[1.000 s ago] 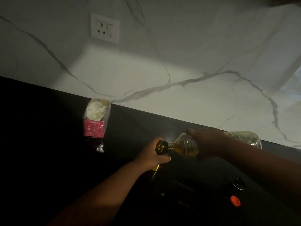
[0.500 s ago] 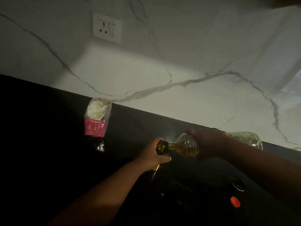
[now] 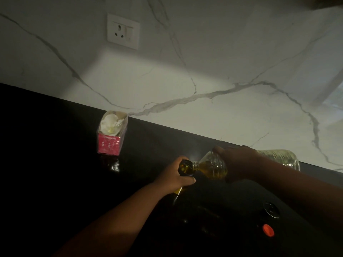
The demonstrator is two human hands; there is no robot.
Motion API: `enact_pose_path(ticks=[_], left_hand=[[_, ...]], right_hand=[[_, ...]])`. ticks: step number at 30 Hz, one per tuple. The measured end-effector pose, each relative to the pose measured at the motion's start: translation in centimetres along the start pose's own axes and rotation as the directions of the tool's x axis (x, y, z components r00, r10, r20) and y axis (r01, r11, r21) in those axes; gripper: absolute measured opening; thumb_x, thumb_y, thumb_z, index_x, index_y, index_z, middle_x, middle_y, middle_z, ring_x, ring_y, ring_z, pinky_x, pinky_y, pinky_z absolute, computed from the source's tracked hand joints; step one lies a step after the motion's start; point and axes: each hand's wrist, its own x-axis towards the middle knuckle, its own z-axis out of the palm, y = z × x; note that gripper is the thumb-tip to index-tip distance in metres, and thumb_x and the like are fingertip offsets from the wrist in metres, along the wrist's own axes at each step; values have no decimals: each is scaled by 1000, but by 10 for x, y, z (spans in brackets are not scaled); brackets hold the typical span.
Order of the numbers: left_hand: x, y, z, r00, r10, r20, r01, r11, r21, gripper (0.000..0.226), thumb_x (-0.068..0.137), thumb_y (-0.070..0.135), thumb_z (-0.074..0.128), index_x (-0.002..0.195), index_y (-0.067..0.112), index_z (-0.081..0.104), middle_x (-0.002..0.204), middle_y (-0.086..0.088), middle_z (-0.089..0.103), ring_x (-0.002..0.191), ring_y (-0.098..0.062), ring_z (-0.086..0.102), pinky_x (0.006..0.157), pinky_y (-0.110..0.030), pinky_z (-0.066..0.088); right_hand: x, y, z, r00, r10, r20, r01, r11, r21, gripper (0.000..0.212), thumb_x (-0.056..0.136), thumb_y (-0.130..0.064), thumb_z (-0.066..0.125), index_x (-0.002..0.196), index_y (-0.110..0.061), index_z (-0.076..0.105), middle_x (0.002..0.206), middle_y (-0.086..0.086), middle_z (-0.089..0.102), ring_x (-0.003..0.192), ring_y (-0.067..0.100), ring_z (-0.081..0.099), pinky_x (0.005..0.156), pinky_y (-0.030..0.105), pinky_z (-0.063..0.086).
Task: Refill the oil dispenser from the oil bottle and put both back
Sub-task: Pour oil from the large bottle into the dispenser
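Oil bottle (image 3: 213, 166) still tipped, dispenser (image 3: 185, 167) pos. unchanged

- Oil bottle (image 3: 213, 166): lying tipped in the right hand (image 3: 239, 164), mouth at the rim of the oil dispenser (image 3: 185, 167); tilt reading much as a second ago.
- Left hand (image 3: 176, 177): showing no clear shift on the dispenser.
- View: drifting slightly, the wall socket (image 3: 123, 31) sitting a little lower in frame than before.

Place: home kitchen
Wall: white grey-veined marble backsplash (image 3: 204, 75) with white wall socket (image 3: 123, 31)
Desk: glossy black stone desk (image 3: 55, 154)
Goods: pink tissue carton (image 3: 112, 135)
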Motion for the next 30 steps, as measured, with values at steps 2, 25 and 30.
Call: enact_pose_path(ticks=[2,25,30], left_hand=[[0,0,0,1000,0,2,0,1000,-5,56,75,22,81,106,51,45,106,10,58,104,-17,61,96,-49,52],[2,0,1,1000,-10,-3,10,1000,22,54,69,31,82,95,61,46,111,4,60,107,-20,61,97,-52,51],[2,-2,1,1000,-6,2,6,1000,11,55,71,28,82,109,48,47,110,4,60,105,-19,61,97,-51,52]], right_hand=[[0,0,0,1000,-3,3,3,1000,4,92,63,-45,80,136,-27,28,122,1,60,108,22,61,84,34,50],[1,1,1,1000,-1,16,0,1000,29,93,63,-41,82,137,-26,28,123,2,60,107,22,61,84,35,52],[1,4,10,1000,5,8,-6,995,103,95,61,-43,83,137,-27,28,123,2,60,107,22,61,85,34,52]])
